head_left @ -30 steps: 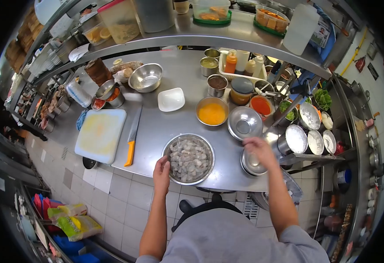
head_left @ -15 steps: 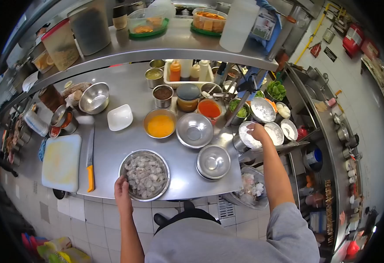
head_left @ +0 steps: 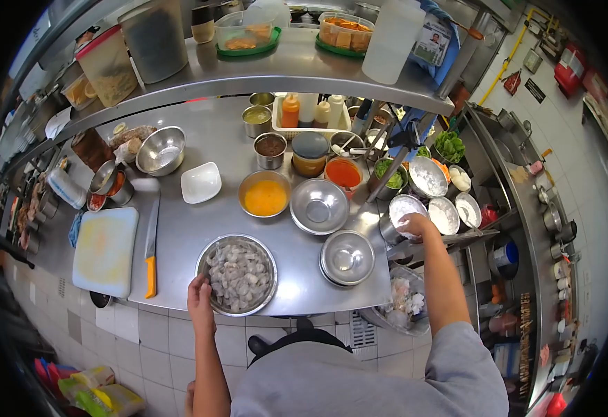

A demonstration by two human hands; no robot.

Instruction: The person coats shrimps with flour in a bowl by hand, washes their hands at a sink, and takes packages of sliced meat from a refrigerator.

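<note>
A metal bowl of raw peeled shrimp sits at the table's front edge. My left hand is at its left rim, fingers curled against the edge. To the right, my right hand is over a round container of white powder, its fingers bent together at the powder's near side. Whatever is between those fingertips is hidden. Beside that container are more tubs of white powder. A bowl of beaten egg stands behind the shrimp, next to an empty metal bowl.
Stacked metal bowls stand right of the shrimp. On the left lie a yellow-handled knife and a white cutting board. A steel shelf crosses above the table. A bag-lined bin is below the right edge.
My right hand has drawn back from the middle of the powder to the container's near side. My left hand stays at the shrimp bowl. The whole view has shifted slightly.
</note>
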